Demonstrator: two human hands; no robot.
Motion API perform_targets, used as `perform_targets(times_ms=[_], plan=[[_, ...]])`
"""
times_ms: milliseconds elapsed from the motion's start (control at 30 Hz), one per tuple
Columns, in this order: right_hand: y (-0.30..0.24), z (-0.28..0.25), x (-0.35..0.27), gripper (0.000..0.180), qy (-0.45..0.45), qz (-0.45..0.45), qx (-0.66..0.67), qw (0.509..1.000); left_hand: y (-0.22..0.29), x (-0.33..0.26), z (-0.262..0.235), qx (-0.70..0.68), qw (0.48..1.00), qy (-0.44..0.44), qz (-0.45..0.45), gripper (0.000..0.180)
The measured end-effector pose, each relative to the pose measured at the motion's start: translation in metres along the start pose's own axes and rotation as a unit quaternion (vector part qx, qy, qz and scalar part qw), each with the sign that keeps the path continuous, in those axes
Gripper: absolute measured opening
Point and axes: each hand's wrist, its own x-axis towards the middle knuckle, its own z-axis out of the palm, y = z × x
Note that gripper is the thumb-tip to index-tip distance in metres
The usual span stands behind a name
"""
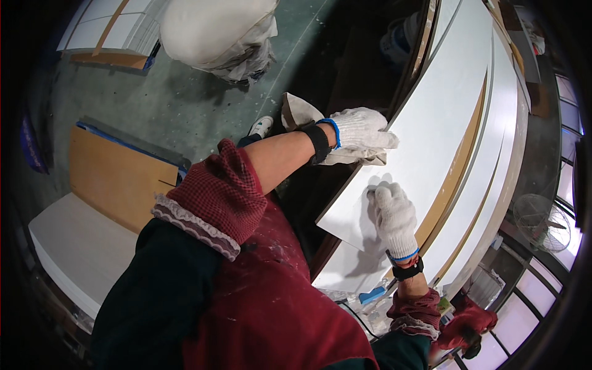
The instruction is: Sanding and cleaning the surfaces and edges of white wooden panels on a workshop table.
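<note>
Leaning over in a red apron (277,327), the person had both gloved hands at a long white panel (435,117). The right hand (396,216) was over its near end, fingers curled inward; whether they pinched anything or pressed on the surface, I could not tell. The left hand (364,131) was slightly farther along, at the panel's left edge, its fingers bent closed over a bunched beige cloth (299,111) that hung out past that edge. The panel's long axis ran forward and rightward, so most of its face lay beyond the fingers; the right hand was closer to the near end, the left to the left long edge. Another white sheet (345,271) showed beneath the near end.

Off to the left were a brown board (102,172) and, farther away, a pale wrapped bundle (216,31) and a strapped stack of white boards (111,28). Far to the right, a wire fan (534,223) stood before bright windows (570,116).
</note>
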Motion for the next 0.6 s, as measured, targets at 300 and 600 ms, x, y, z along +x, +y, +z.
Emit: perform_targets(times_ms=[300, 600], plan=[[0.0004, -0.0009, 0.0022, 0.012, 0.026, -0.017, -0.003, 1.000, 0.0017, -0.0030, -0.0027, 0.010, 1.000, -0.001, -0.009, 0.061], [-0.0032, -0.0040, 0.0015, 0.012, -0.012, 0.025, 0.011, 1.000, 0.0060, -0.0076, -0.0063, -0.003, 1.000, -0.006, -0.017, 0.059]])
